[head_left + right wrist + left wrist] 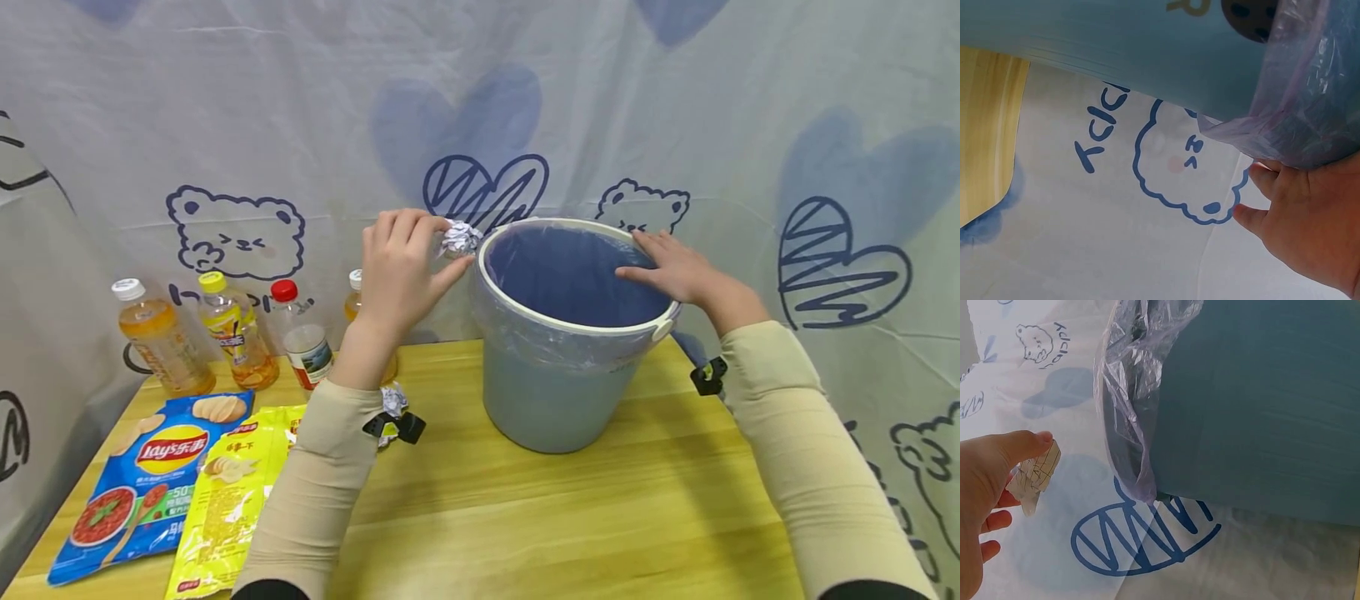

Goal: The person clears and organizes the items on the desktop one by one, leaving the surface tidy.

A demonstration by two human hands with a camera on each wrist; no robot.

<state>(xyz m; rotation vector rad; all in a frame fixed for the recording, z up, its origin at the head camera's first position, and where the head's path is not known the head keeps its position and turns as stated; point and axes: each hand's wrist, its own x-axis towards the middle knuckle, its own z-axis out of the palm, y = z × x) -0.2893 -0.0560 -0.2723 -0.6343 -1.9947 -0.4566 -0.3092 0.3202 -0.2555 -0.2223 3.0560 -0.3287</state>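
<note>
With your left hand point(405, 262) pinching the crumpled paper point(461, 240) beside the bin point(551, 400) at about ten o'clock and your right hand point(675, 271) spread at two, best release only over the bin's middle.

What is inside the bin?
Inside the bin, the head view shows its blue inner wall and plastic liner. The near rim hides the bottom, so I cannot tell whether anything lies there.
</note>
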